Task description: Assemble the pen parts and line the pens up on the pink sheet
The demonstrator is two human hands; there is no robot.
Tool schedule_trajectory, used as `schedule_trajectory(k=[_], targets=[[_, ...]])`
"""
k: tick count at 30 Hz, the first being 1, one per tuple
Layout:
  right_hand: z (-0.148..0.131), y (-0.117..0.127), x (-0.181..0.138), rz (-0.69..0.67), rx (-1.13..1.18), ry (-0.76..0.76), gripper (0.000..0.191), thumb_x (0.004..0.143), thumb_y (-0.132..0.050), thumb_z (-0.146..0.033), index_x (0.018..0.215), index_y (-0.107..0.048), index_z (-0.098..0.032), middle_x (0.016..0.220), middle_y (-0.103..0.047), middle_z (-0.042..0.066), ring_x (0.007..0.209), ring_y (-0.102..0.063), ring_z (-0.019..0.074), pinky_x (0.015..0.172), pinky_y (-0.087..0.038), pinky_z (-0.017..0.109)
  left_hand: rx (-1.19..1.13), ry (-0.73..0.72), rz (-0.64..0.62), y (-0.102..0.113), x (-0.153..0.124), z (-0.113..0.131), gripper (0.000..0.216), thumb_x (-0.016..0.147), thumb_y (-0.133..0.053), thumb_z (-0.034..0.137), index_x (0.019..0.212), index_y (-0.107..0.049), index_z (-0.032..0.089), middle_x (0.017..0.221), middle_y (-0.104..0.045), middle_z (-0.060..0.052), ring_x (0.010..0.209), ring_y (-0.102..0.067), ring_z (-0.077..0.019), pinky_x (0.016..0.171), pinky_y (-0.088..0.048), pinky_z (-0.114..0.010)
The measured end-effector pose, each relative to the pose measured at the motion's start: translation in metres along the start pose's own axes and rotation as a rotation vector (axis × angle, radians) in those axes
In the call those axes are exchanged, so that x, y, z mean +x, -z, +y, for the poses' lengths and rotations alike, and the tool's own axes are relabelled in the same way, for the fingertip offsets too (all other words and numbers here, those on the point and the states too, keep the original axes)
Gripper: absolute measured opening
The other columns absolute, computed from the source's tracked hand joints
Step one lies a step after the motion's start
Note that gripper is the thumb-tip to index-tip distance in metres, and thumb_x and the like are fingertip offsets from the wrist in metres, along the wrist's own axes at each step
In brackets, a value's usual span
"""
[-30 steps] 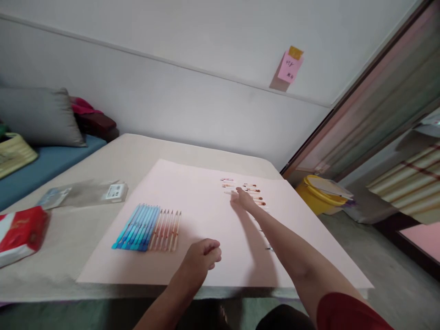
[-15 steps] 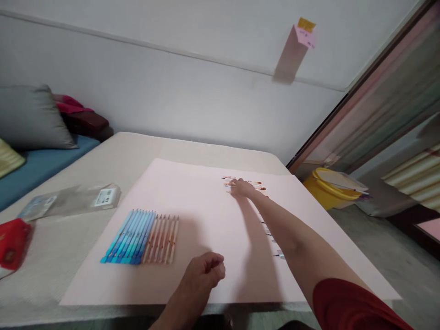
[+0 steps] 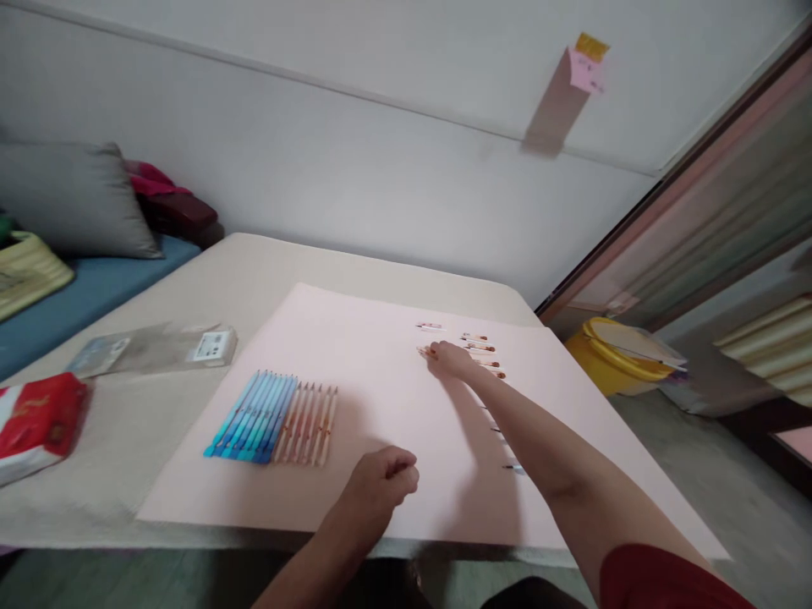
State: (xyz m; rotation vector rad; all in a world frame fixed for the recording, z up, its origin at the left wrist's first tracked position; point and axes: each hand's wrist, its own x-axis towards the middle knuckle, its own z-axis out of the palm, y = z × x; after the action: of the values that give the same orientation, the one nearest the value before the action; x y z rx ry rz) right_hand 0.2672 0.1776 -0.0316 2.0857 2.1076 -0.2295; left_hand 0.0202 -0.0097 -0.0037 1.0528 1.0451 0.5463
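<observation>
My right hand [image 3: 449, 359] reaches over the far right part of the pale pink sheet. Its fingers are pinched on a slim pale pen [image 3: 424, 352], whose tip points left. Just right of that hand lie several pens with brown ends [image 3: 485, 348], some partly covered by the hand and forearm. My left hand [image 3: 386, 482] hovers near the front edge with fingers curled in, nothing visible in them. To its left are a row of blue pens [image 3: 252, 419] and, alongside, a row of cream-and-brown pens [image 3: 308, 423].
A lone pen [image 3: 431, 326] lies farther back, and a grey-white pen [image 3: 515, 468] lies beside my right forearm. Left on the table [image 3: 209, 271] are a clear plastic sleeve [image 3: 165, 348] and a red packet [image 3: 47, 419]. A yellow bucket [image 3: 596, 359] stands off the right side.
My right hand has shifted slightly nearer, uncovering pens with brown ends to its right and the lone pen behind. The left hand stays curled. The view has tilted a little.
</observation>
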Motion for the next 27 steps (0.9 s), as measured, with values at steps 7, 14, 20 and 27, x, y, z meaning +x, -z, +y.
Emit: schedule_trajectory(k=[7, 14, 20, 27], targets=[[-0.037, -0.016, -0.061, 0.0, -0.018, 0.12, 0.028, 0.081, -0.048, -0.021, 0.107, -0.059, -0.019, 0.103, -0.062, 0.01, 0.085, -0.061, 0.0208, 0.066, -0.038, 0.026, 0.016, -0.062, -0.015, -0.005, -0.009, 0.001, 0.034, 0.073, -0.056, 0.036, 0.097, -0.064, 0.013, 0.09, -0.066, -0.011, 0.082, -0.062, -0.0226, 0.07, -0.044, -0.033], [-0.07, -0.032, -0.115, 0.0, -0.014, 0.18, 0.032, 0.084, -0.046, -0.022, 0.115, -0.054, -0.023, 0.109, -0.058, 0.009, 0.088, -0.059, 0.0195, 0.068, -0.039, 0.026, 0.015, -0.095, -0.084, -0.022, -0.027, -0.007, 0.029, 0.073, -0.056, 0.034, 0.091, -0.065, 0.014, 0.088, -0.066, -0.009, 0.08, -0.061, -0.0208, 0.072, -0.043, -0.033], [-0.083, -0.034, -0.138, 0.084, -0.034, 0.108, 0.027, 0.085, -0.045, -0.024, 0.11, -0.053, -0.017, 0.112, -0.054, 0.012, 0.099, -0.052, 0.0228, 0.071, -0.041, 0.027, -0.055, -0.018, -0.146, -0.028, -0.04, -0.009, 0.031, 0.071, -0.061, 0.038, 0.089, -0.064, 0.013, 0.092, -0.064, -0.01, 0.085, -0.062, -0.0224, 0.076, -0.043, -0.035], [-0.093, -0.042, -0.147, 0.103, -0.051, 0.069, 0.025, 0.091, -0.038, -0.026, 0.105, -0.056, -0.017, 0.104, -0.058, 0.011, 0.094, -0.056, 0.022, 0.071, -0.042, 0.029, -0.53, 0.249, 0.06, -0.02, -0.022, -0.029, 0.027, 0.07, -0.066, 0.027, 0.092, -0.058, 0.013, 0.103, -0.063, -0.017, 0.094, -0.062, -0.0223, 0.081, -0.046, -0.032]])
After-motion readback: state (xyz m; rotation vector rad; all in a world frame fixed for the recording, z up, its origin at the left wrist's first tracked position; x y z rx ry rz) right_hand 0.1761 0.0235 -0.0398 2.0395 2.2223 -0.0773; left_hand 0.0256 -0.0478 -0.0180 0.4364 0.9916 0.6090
